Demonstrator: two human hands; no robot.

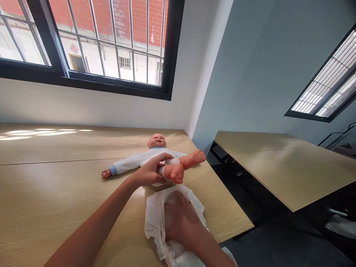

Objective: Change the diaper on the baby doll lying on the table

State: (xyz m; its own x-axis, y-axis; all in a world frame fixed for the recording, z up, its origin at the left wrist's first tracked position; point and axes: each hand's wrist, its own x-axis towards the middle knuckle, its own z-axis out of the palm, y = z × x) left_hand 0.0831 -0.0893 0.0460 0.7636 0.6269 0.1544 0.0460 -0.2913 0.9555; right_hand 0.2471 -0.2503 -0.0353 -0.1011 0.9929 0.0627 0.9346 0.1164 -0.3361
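On the table lies a baby doll on its back, in a white long-sleeved top with blue cuffs and collar. My left hand is closed around the doll's legs near the white bands on them, holding them raised with the feet toward me. Just below the doll, a white diaper is spread open at the table's near side. Inside it rests my right hand, back up, its fingers stretched toward the doll and pressed on the lining. The fingertips are partly hidden, and the doll's bottom is mostly covered by my left hand.
The wooden table ends at a slanting edge on the right. Beyond a gap stands a second wooden table. A barred window is in the wall behind, and a white item is low at the far right.
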